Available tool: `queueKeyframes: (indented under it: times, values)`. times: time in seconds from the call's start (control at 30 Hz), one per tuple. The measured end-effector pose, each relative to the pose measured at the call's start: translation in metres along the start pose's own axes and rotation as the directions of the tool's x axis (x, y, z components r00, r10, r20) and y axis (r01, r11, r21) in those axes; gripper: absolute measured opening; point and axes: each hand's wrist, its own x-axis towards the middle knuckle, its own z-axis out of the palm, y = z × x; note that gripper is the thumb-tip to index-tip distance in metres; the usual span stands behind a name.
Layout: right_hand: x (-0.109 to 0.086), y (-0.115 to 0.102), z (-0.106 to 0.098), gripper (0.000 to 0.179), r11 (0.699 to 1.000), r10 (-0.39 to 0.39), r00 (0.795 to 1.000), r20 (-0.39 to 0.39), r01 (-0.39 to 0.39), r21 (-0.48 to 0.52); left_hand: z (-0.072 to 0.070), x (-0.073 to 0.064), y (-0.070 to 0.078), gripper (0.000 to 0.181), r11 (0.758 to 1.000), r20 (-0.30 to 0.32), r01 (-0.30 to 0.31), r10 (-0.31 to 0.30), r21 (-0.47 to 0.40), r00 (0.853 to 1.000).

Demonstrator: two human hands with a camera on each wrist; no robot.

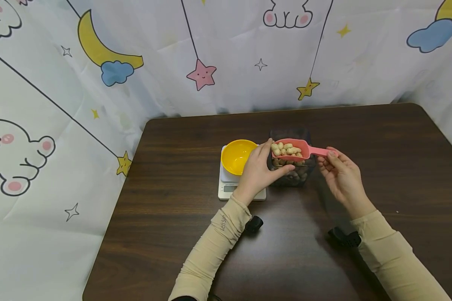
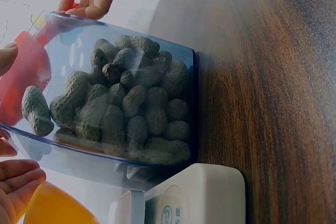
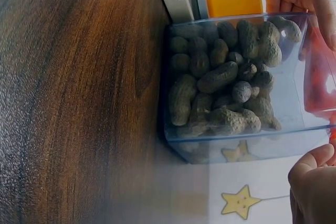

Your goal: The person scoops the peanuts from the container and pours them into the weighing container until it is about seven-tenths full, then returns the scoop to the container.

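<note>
here, pink scoop of pale peanuts, handle tight between right fingers, left fingers around clear container

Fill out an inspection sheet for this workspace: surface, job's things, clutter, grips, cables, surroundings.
Surface: dark wood-grain table.
Job's things: pink scoop holding unshelled peanuts at the opening of the transparent bin; more peanuts inside the bin; yellow bowl on white digital scale.
Clutter: one tiny pale speck, right side.
Left grip: bare hand at the bin's left rim; whether it holds is unclear.
Right grip: bare hand pinching the scoop's handle.
Cables: possible dark cable at the lower edge.
Surroundings: white backdrop with cartoon print.
</note>
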Motion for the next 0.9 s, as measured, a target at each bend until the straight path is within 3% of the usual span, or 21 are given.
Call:
queueKeyframes:
  times: [0.57, 0.9]
  values:
    - [0.005, -0.008, 0.008, 0.017, 1.0, -0.008, 1.0, 0.029, 0.007, 0.026, -0.007, 0.0, -0.001, 0.094, 0.999, 0.013, 0.048, -0.047, -0.02, 0.999]
    - [0.017, -0.016, 0.034, 0.02, 1.0, 0.005, 0.998, 0.065, -0.006, 0.014, -0.028, 0.003, -0.007, 0.091, 0.998, -0.065, 0.055, -0.057, -0.031, 0.996]
